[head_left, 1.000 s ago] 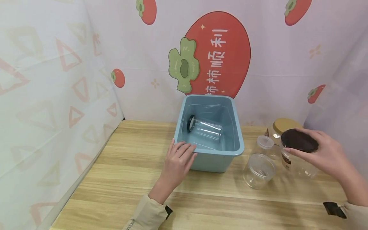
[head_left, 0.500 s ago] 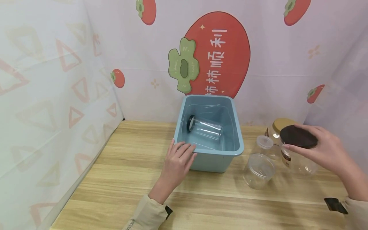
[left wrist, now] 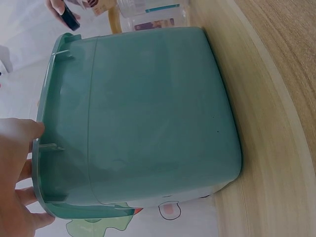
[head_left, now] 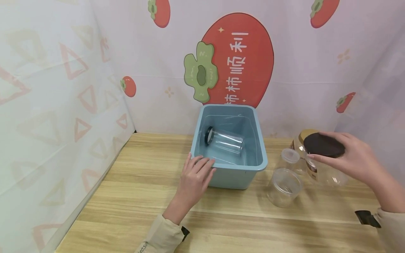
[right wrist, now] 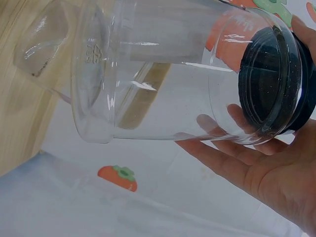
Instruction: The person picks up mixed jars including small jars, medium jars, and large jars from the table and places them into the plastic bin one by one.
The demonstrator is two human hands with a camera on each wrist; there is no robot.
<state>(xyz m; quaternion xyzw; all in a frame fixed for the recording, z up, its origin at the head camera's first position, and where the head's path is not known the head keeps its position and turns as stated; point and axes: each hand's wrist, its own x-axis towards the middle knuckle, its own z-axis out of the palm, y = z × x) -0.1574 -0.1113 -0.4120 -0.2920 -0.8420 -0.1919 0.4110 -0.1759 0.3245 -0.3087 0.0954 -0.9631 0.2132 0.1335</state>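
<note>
My left hand [head_left: 194, 175] grips the near rim of a blue plastic bin [head_left: 234, 167], fingers over the edge and thumb on the outside. Inside the bin, a clear jar with a black lid [head_left: 226, 140] lies on its side. My right hand [head_left: 357, 154] holds a larger clear jar [right wrist: 163, 89] by its black lid [head_left: 324, 145], fingers and thumb around the lid's edge. This jar is raised and its base shows in the right wrist view, with another clear container [right wrist: 44, 42] beyond it.
Right of the bin on the wooden table [head_left: 240, 225] stand a low clear tub [head_left: 284, 188], a small clear container [head_left: 289, 161] and a jar with a golden lid [head_left: 305, 134], partly hidden by the held jar. A printed cloth [head_left: 158, 45] hangs behind.
My right hand has lifted the black-lidded jar upward and slightly left, so it now covers more of the golden-lidded jar. My left hand has stayed on the bin's rim.
</note>
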